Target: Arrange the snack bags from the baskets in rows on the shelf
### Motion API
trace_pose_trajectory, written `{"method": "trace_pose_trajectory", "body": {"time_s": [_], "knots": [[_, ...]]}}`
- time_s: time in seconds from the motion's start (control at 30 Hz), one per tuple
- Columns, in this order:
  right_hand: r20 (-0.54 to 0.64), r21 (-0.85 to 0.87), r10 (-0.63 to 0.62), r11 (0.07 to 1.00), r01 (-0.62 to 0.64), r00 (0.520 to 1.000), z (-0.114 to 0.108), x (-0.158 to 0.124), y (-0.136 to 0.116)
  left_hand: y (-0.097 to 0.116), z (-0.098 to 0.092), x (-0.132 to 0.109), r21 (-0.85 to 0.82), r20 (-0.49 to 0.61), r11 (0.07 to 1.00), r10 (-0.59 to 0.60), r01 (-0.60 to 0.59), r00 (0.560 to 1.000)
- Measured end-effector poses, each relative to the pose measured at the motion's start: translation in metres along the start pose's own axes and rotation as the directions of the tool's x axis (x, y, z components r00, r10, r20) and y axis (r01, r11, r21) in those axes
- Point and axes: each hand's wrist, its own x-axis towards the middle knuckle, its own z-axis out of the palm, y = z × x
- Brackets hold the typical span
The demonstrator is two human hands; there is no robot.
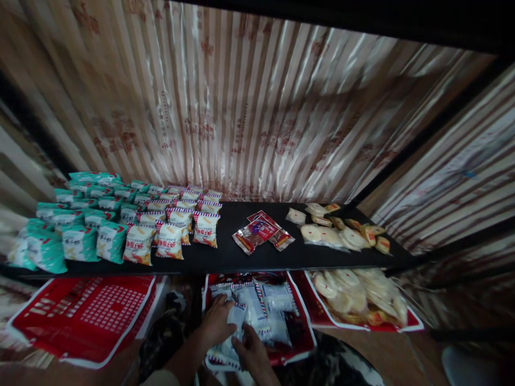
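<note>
Striped curtain backdrop; black shelf (241, 257) — teal packets (80, 241) at left end, rice crackers (341, 236) at right. Below the front edge, red basket (306, 332) of white packets (269, 311): left hand (217, 321) clasps one, right hand (251, 351) touching, grip unclear. Best handled by the edges — contents likely fragile.

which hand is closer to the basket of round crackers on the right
Right. The right hand rests on the white packets, on the side toward the cracker basket; the left hand is beside it, farther to the left.
</note>
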Motion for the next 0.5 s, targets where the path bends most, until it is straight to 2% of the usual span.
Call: {"method": "trace_pose_trajectory", "body": {"time_s": [0.13,0.3,0.37,0.5], "knots": [[0.022,0.245,0.101,0.964,-0.103,0.995,-0.001,-0.002,-0.015,0.001,-0.011,-0.001,-0.088,-0.088,0.994,0.056,-0.064,0.995],[-0.008,0.592,0.114,0.801,-0.087,0.994,0.001,-0.012,-0.035,0.002,-0.015,-0.005,-0.089,-0.185,0.987,0.118,-0.136,0.976],[-0.033,0.652,0.118,0.755,-0.068,0.992,0.001,-0.016,-0.043,0.003,-0.013,-0.007,-0.112,-0.253,0.983,0.116,-0.148,0.96],[-0.076,0.653,0.124,0.756,-0.045,0.989,0.0,-0.021,-0.058,0.003,-0.012,-0.012,-0.243,-0.325,0.959,0.064,-0.149,0.943]]}}
